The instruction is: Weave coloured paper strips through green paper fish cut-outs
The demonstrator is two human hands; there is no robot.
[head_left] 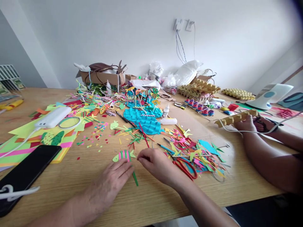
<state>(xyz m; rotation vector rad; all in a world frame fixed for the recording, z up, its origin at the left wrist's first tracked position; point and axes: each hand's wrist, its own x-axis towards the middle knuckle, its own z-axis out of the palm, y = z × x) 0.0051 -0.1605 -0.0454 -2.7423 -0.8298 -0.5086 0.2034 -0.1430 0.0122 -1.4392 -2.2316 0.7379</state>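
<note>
spotter: what do you have under the head camera?

me: i have a paper fish (121, 154), pale green with pink and darker green stripes, lying flat on the wooden table (94, 201). its head points to my left, its tail to my right.

spotter: how's the left hand?

me: my left hand (119, 173) is palm down, fingers stretched out side by side, lying over the fish's lower edge. a narrow green strip (135, 178) pokes out beside those fingertips, toward me.

spotter: and the right?

me: my right hand (153, 162) is just beside the tail, fingers curled in toward the thumb. i can't tell from here whether it's pinching anything; the fingertips are too hidden. a red strip (144, 135) lies just beyond it, and red-handled scissors (175, 160) rest to its right, by a heap of paper scraps (187, 143).

spotter: anything further out?

me: past the fish i see a blue paper piece (149, 124), with a glue bottle (166, 111) upright near it. on my left are a black phone (33, 170) and a white power bank (53, 117) on coloured sheets (23, 126). on my right, a co-worker's hand (246, 124) holds an egg carton (233, 119).
</note>
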